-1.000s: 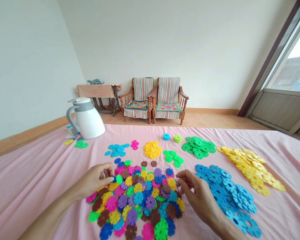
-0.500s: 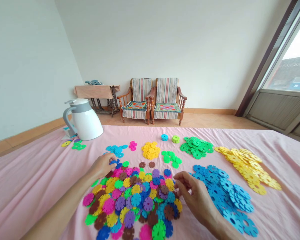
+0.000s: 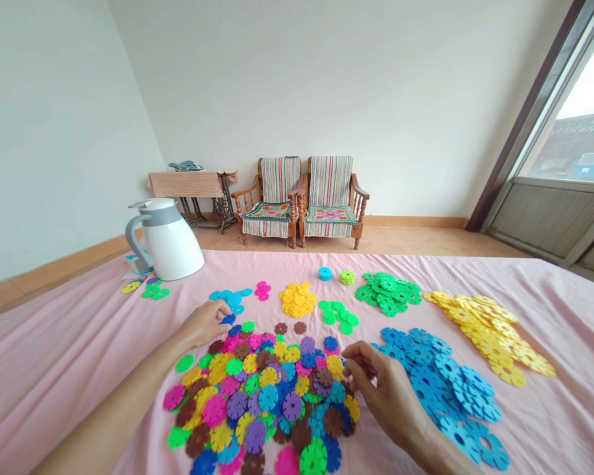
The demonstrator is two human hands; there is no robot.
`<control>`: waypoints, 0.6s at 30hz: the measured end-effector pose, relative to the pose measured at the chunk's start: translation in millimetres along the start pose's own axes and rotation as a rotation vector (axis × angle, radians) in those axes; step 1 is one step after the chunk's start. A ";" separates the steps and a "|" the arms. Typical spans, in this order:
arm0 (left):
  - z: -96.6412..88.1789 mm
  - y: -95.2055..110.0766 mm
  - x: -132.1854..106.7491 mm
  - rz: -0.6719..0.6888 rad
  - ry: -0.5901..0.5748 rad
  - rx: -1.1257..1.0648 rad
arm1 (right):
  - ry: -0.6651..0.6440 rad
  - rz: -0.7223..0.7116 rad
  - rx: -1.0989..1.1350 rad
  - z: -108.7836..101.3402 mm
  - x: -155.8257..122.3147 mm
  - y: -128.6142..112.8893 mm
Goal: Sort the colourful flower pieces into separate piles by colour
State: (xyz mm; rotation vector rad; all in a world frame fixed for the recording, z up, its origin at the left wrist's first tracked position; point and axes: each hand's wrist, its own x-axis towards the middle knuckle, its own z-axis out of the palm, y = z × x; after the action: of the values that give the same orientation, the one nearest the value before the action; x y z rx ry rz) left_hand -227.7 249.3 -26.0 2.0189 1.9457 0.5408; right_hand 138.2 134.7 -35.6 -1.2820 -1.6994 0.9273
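A mixed heap of coloured snowflake discs (image 3: pixel 272 396) lies on the pink cloth (image 3: pixel 54 356) in front of me. My left hand (image 3: pixel 205 322) reaches to the heap's far left corner, fingers pinched on a dark blue disc (image 3: pixel 226 319), just short of a small light blue pile (image 3: pixel 231 298). At the heap's right edge my right hand (image 3: pixel 383 389) rests with fingers curled together; whether they hold a disc I cannot make out. A large blue pile (image 3: pixel 440 382) lies right beside that hand.
Sorted piles lie farther back: yellow discs (image 3: pixel 297 298), light green discs (image 3: pixel 340 314), green discs (image 3: pixel 389 293), a long yellow pile (image 3: pixel 490 333), pink discs (image 3: pixel 263 289). A white jug (image 3: pixel 165 239) stands at the far left. Two wooden chairs (image 3: pixel 301 198) stand beyond.
My left hand has moved away from the heap's left side toward the far left, carrying a dark blue disc. My right hand has barely shifted.
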 end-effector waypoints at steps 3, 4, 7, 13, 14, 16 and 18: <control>-0.2 0.6 2.7 0.003 -0.024 -0.035 | -0.001 -0.008 -0.017 0.2 0.0 1.1; 0.0 0.8 3.5 0.006 -0.031 -0.048 | -0.003 -0.009 -0.024 0.1 0.0 1.3; 0.1 1.2 5.4 0.013 -0.039 -0.088 | -0.007 -0.012 -0.029 0.2 0.0 2.3; -9.4 5.6 4.1 0.040 -0.153 -0.213 | -0.024 -0.019 -0.020 0.6 0.0 4.5; -11.6 7.5 2.9 0.047 -0.191 -0.235 | -0.023 -0.020 -0.023 0.6 0.0 4.1; -14.8 12.3 -0.4 0.061 -0.282 -0.271 | -0.025 -0.019 -0.026 0.5 -0.2 2.3; -16.1 17.3 -3.7 0.077 -0.365 -0.290 | -0.027 -0.013 -0.024 0.1 -0.3 -0.2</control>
State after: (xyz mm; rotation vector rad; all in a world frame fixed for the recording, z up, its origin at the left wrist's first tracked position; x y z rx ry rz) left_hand -219.7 243.8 -4.2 1.8609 1.4899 0.4085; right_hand 138.0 134.4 -35.4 -1.2775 -1.7425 0.9233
